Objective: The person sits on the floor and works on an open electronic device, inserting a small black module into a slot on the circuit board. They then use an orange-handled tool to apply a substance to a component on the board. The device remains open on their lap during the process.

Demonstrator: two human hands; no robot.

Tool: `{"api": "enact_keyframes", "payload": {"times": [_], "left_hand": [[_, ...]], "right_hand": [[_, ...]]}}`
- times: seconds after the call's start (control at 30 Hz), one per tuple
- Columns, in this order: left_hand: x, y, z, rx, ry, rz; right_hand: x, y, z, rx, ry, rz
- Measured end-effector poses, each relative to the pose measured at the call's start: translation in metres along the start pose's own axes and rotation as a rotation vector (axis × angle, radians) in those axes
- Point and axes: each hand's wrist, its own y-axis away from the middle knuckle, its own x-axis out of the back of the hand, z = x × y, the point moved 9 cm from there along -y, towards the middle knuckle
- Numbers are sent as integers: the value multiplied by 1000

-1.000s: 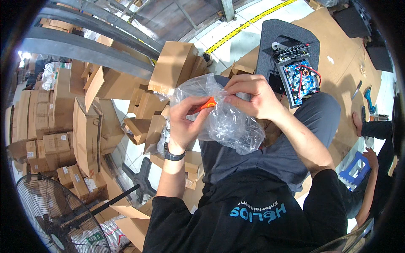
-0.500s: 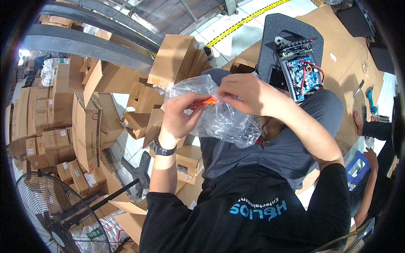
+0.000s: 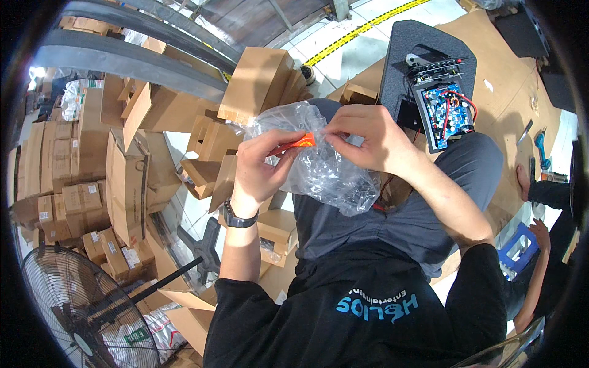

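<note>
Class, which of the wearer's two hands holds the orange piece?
The left hand, with the black watch on its wrist: it pinches the orange piece. The right hand, bare-wristed, is at the clear plastic bag.

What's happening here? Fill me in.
A seated person is handling a clear plastic bag above their lap. The left hand pinches a small orange piece against the bag, and the right hand has its fingertips at the bag's upper part; whether they grip it is hard to tell. Beyond the right knee, a blue circuit board sits by a dark grey panel.
</note>
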Motion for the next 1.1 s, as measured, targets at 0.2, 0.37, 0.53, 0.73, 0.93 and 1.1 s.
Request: {"api": "enact_keyframes", "payload": {"times": [0.2,0.37,0.53,0.73,0.93,1.1], "left_hand": [[2,2,-2,63,-26,4],[2,8,-7,93,-14,63],[10,15,-8,72,-79,131],[32,35,-9,43,-35,264],[44,46,-21,26,19,332],[40,45,-23,40,-60,423]], "right_hand": [[-7,-11,0,58,60,-123],[-11,-15,6,27,2,-61],[-13,-9,49,-254,-78,13],[-13,-17,148,-611,73,51],[-37,-10,131,-566,-220,220],[-75,-6,70,-558,-779,309]]}}
